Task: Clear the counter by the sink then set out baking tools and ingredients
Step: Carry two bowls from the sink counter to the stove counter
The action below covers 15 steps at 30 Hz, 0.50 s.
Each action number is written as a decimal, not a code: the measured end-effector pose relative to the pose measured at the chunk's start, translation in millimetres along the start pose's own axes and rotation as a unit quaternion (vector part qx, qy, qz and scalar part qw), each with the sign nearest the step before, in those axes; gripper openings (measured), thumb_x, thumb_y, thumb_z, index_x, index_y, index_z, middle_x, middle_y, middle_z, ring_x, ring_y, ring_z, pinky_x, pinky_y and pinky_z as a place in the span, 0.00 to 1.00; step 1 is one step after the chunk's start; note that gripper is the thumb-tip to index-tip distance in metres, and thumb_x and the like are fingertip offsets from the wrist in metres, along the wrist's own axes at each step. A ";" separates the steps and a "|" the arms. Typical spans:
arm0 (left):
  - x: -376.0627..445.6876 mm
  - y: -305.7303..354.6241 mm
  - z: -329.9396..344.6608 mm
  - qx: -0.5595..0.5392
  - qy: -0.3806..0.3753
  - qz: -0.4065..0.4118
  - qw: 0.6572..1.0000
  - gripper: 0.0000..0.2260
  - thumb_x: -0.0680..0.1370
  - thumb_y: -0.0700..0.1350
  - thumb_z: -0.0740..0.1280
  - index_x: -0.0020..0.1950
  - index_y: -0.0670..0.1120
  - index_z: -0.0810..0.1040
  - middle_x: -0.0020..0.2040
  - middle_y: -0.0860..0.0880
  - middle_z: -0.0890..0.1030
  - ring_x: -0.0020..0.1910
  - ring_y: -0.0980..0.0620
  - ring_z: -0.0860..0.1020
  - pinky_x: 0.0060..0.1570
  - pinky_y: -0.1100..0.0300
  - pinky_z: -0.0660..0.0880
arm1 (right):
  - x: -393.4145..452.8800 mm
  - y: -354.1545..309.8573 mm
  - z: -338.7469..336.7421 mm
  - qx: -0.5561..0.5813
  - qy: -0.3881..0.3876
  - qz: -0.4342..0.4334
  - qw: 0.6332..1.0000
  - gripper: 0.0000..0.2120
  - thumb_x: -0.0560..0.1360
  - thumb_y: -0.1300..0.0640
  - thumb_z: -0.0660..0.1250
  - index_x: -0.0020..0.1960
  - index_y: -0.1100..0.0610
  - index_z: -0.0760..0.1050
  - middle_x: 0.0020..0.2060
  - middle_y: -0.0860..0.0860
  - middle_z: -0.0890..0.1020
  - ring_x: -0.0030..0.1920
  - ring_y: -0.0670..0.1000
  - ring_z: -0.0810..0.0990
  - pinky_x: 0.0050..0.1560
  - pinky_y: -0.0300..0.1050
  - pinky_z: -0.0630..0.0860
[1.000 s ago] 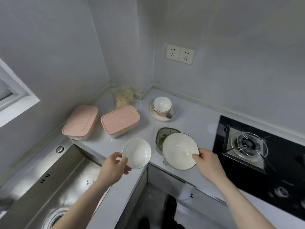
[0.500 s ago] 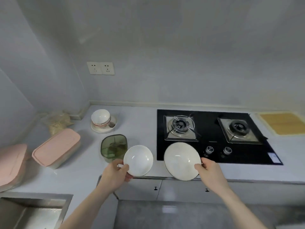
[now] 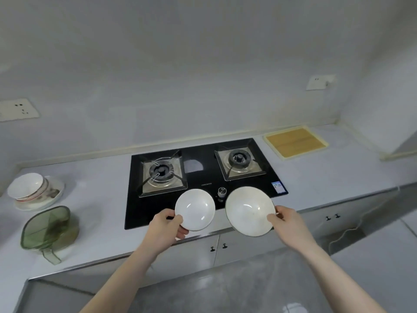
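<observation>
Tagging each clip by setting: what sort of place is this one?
A home kitchen, most likely. A two-burner gas hob is set into a pale counter with cabinets below, and dishes are stacked on the counter.

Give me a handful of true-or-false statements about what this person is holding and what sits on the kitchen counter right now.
1. Each hand holds a white bowl. True: the left hand grips the smaller bowl, the right hand the larger bowl.
2. A pot sits on the left burner. False: the left burner is bare, like the right burner.
3. A green container rests on the counter left of the stove. True.
4. Both bowls hold food. False: both look empty.
5. The yellow mat lies left of the stove. False: it lies to its right.
</observation>
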<state>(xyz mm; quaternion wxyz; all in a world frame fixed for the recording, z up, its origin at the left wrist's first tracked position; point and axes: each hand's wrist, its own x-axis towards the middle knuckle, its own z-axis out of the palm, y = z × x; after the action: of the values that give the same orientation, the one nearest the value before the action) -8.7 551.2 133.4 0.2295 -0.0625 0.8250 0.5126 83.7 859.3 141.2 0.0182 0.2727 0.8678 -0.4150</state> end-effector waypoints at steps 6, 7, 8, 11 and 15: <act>15.1 46.1 81.0 0.039 -0.046 0.009 0.998 0.06 0.80 0.43 0.63 0.54 0.45 0.77 0.37 0.46 0.87 0.36 0.50 0.84 0.36 0.58 0.77 | 24.5 61.4 -66.8 0.026 0.025 0.037 0.999 0.07 0.77 0.61 0.64 0.45 0.62 0.80 0.37 0.59 0.82 0.36 0.52 0.74 0.36 0.45 0.68; 18.3 53.1 90.8 0.045 -0.054 0.010 0.997 0.05 0.80 0.43 0.63 0.54 0.46 0.77 0.37 0.46 0.87 0.36 0.50 0.84 0.36 0.58 0.77 | 29.4 70.2 -74.1 0.029 0.032 0.043 0.998 0.07 0.77 0.61 0.64 0.45 0.61 0.80 0.36 0.58 0.81 0.35 0.52 0.74 0.36 0.45 0.68; 23.4 60.5 102.3 0.057 -0.062 0.014 0.996 0.05 0.80 0.43 0.62 0.54 0.46 0.77 0.37 0.46 0.87 0.36 0.50 0.84 0.36 0.58 0.77 | 34.9 78.9 -82.1 0.032 0.040 0.051 0.997 0.07 0.77 0.61 0.64 0.45 0.60 0.80 0.35 0.56 0.81 0.36 0.52 0.75 0.37 0.45 0.69; 44.0 83.4 133.3 0.087 -0.084 0.025 0.992 0.05 0.81 0.44 0.62 0.53 0.47 0.77 0.38 0.48 0.87 0.39 0.49 0.85 0.39 0.57 0.79 | 53.8 102.0 -101.3 0.043 0.059 0.075 0.994 0.06 0.76 0.60 0.65 0.45 0.56 0.81 0.36 0.53 0.83 0.41 0.54 0.81 0.41 0.45 0.73; 83.3 108.8 176.3 0.100 -0.114 0.030 0.988 0.05 0.81 0.44 0.62 0.54 0.47 0.77 0.38 0.48 0.87 0.40 0.48 0.85 0.40 0.56 0.79 | 81.9 128.1 -124.6 0.046 0.086 0.111 0.989 0.06 0.76 0.60 0.65 0.44 0.56 0.81 0.38 0.55 0.84 0.44 0.56 0.82 0.43 0.45 0.74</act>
<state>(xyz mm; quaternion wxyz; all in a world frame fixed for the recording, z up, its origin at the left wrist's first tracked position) -63.9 767.2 120.4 0.3115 0.0445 0.8423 0.4376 100.9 1052.8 110.7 -0.0233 0.4027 0.8102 -0.4252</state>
